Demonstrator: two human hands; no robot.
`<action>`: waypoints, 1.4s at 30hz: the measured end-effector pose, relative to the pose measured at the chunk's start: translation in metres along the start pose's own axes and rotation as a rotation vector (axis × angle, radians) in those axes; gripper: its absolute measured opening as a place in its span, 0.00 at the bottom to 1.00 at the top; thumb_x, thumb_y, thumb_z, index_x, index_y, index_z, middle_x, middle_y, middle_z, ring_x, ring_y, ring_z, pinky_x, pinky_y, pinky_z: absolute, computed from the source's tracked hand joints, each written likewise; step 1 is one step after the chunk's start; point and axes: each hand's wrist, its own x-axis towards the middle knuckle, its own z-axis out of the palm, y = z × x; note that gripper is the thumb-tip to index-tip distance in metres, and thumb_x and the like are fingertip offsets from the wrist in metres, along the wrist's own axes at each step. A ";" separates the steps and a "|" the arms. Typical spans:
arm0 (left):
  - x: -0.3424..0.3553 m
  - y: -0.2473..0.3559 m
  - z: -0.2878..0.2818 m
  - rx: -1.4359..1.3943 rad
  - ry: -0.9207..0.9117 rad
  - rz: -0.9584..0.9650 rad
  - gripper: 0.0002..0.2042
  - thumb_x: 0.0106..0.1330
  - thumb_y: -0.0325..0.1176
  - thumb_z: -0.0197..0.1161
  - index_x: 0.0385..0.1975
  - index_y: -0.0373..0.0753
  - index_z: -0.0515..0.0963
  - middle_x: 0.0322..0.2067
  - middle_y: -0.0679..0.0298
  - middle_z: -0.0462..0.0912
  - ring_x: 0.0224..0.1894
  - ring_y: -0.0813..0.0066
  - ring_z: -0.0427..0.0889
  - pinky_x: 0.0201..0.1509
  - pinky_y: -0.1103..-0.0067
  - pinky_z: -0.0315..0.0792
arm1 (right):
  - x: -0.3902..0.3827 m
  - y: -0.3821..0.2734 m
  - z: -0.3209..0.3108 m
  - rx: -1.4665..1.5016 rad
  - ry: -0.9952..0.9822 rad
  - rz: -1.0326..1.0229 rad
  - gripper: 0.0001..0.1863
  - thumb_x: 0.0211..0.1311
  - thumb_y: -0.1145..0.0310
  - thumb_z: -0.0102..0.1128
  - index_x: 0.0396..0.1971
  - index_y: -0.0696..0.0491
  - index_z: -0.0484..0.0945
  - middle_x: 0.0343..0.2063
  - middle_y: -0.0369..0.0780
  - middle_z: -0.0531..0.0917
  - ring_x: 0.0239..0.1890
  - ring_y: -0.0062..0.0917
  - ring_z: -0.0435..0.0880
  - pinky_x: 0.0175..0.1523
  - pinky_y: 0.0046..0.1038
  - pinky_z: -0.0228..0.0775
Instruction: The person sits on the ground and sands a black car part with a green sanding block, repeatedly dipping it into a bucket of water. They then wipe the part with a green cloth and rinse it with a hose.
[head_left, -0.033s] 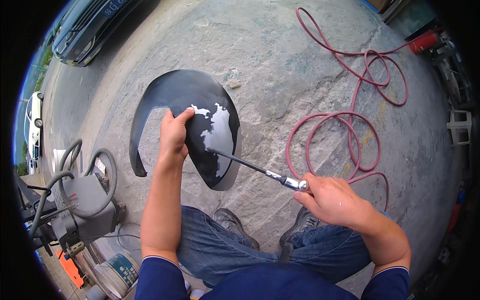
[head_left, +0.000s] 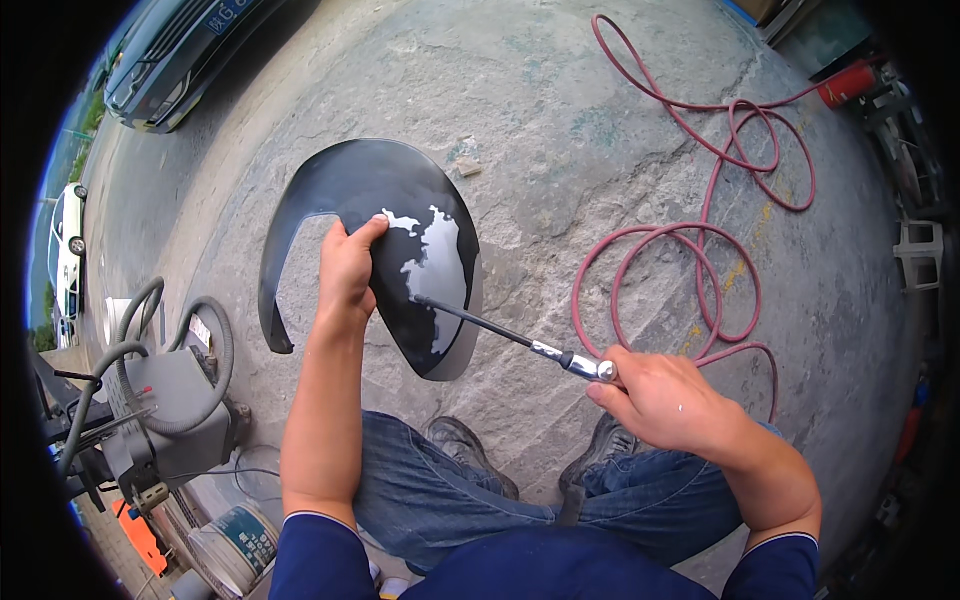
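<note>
A large curved panel (head_left: 375, 175), shaped like a hook with a rounded, pointed end, is held up over the concrete. Its surface is glossy black, with ragged light grey patches where the dark coat is gone. My left hand (head_left: 348, 268) grips the inner edge, thumb on the face and fingers hidden behind. From the right, my right hand (head_left: 668, 398) is closed around an air blow gun (head_left: 572, 362) with a chrome body and a long thin dark nozzle. The nozzle tip lies at the lower left edge of the largest grey patch; touching or just apart, I cannot tell.
A red hose (head_left: 700, 235) lies in loops on the rough concrete floor (head_left: 540, 150) to the right. At the lower left are a grey machine (head_left: 165, 405) with a corrugated hose and a paint bucket (head_left: 235, 545). A parked vehicle (head_left: 170, 65) stands far left, a white car (head_left: 68, 250) beyond.
</note>
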 end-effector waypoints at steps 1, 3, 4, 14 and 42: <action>0.000 0.000 -0.001 -0.007 -0.004 -0.003 0.13 0.71 0.24 0.62 0.53 0.29 0.75 0.46 0.53 0.86 0.42 0.65 0.88 0.47 0.69 0.85 | 0.000 0.000 0.000 -0.001 -0.005 0.002 0.19 0.75 0.55 0.58 0.40 0.59 0.75 0.32 0.52 0.87 0.36 0.53 0.87 0.42 0.51 0.77; 0.001 0.000 -0.001 -0.003 0.000 -0.009 0.13 0.71 0.24 0.62 0.53 0.29 0.75 0.46 0.53 0.86 0.42 0.64 0.88 0.47 0.68 0.85 | -0.001 0.000 -0.001 0.001 0.001 0.001 0.19 0.75 0.55 0.58 0.40 0.59 0.75 0.32 0.52 0.87 0.36 0.53 0.87 0.42 0.51 0.77; 0.002 0.000 -0.001 0.000 0.002 -0.012 0.13 0.71 0.24 0.62 0.53 0.29 0.75 0.46 0.53 0.86 0.42 0.64 0.88 0.47 0.68 0.85 | -0.001 -0.001 -0.001 0.002 0.003 0.001 0.19 0.75 0.55 0.58 0.40 0.59 0.75 0.32 0.52 0.87 0.36 0.53 0.87 0.42 0.51 0.77; 0.010 -0.002 -0.009 -0.029 0.041 -0.076 0.13 0.70 0.23 0.62 0.52 0.29 0.76 0.44 0.52 0.86 0.42 0.62 0.88 0.46 0.66 0.85 | -0.002 0.000 -0.003 -0.011 -0.005 0.006 0.20 0.75 0.54 0.57 0.42 0.59 0.76 0.32 0.52 0.87 0.38 0.53 0.87 0.44 0.51 0.77; 0.033 -0.009 -0.035 -0.176 0.089 -0.185 0.10 0.70 0.22 0.62 0.49 0.29 0.73 0.43 0.49 0.83 0.40 0.59 0.88 0.42 0.63 0.87 | -0.007 -0.002 -0.004 -0.035 -0.048 0.017 0.19 0.75 0.54 0.58 0.41 0.58 0.75 0.31 0.51 0.87 0.36 0.53 0.87 0.42 0.52 0.76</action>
